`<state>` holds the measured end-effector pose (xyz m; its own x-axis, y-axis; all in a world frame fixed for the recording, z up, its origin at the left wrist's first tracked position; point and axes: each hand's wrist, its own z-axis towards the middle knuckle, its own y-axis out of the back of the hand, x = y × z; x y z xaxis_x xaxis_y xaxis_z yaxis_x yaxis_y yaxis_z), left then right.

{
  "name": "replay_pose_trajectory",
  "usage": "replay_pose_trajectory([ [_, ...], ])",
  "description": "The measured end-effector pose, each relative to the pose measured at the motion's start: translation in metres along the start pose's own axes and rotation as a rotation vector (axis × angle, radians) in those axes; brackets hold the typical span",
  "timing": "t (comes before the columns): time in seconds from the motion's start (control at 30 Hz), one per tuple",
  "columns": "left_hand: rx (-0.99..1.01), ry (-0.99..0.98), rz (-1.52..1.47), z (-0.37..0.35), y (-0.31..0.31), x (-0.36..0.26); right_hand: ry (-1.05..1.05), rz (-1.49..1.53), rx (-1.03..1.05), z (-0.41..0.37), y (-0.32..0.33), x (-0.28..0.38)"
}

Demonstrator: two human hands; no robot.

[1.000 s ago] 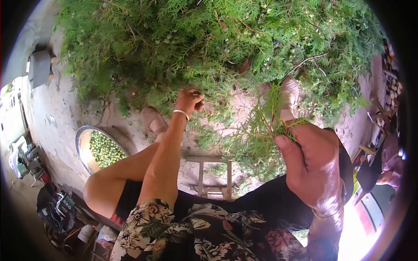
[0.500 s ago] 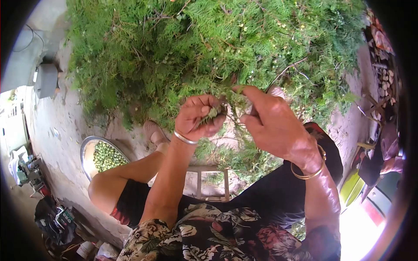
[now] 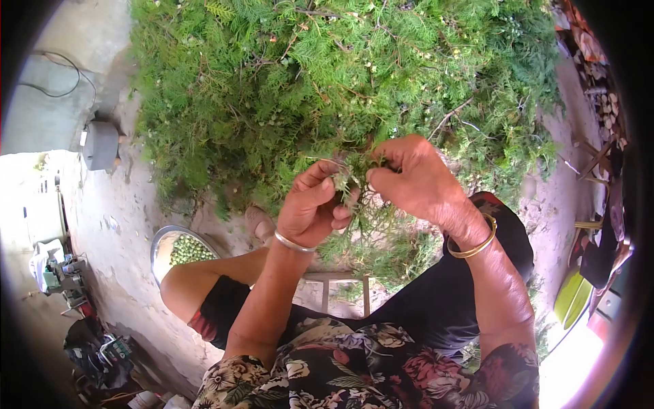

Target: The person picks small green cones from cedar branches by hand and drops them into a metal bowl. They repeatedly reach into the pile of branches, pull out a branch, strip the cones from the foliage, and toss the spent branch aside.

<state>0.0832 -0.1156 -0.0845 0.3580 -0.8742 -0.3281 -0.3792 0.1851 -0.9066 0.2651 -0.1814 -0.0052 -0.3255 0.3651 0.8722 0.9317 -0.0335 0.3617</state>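
Both hands meet in front of me over a green conifer sprig (image 3: 354, 178). My left hand (image 3: 312, 208), with a silver bangle at the wrist, curls around the sprig's lower part. My right hand (image 3: 412, 178), wearing a gold bangle, pinches the sprig's top between thumb and fingers. Beyond the hands lies a big heap of cut green branches (image 3: 327, 75) on the ground. To the left, beside my knee, a metal bowl (image 3: 161, 247) holds several small green cones.
A small wooden stool (image 3: 340, 290) stands between my legs. A grey box with a cable (image 3: 101, 144) sits at far left on bare earth. Clutter and bags (image 3: 75, 307) lie at lower left. Chairs and stacked wood (image 3: 599, 170) line the right edge.
My left hand came back from the branch heap and met my right hand at the sprig. In the last half second the hands shifted slightly right and the view tilted.
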Motion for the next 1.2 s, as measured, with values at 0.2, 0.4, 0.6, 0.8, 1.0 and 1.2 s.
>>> replay_pose_trajectory([
  [0.2,-0.059,0.064,0.073,-0.014,-0.003,-0.01,0.04,0.051,-0.02,-0.01,0.004,0.007],
  [0.4,-0.093,0.086,0.364,-0.018,-0.02,-0.008,0.405,0.025,0.138,-0.007,-0.014,-0.007],
  [0.6,-0.264,0.133,0.27,-0.018,-0.021,-0.014,0.478,-0.276,-0.003,-0.005,-0.018,-0.01],
  [0.8,-0.172,0.104,0.324,-0.027,-0.021,-0.014,0.18,-0.61,0.433,-0.008,0.003,-0.011],
  [1.0,-0.256,0.1,0.377,-0.039,-0.007,-0.017,0.233,-0.591,0.361,-0.011,-0.001,-0.02],
  [1.2,-0.652,-0.241,0.929,-0.085,-0.006,-0.087,0.104,-0.637,0.305,-0.003,0.001,0.0],
])
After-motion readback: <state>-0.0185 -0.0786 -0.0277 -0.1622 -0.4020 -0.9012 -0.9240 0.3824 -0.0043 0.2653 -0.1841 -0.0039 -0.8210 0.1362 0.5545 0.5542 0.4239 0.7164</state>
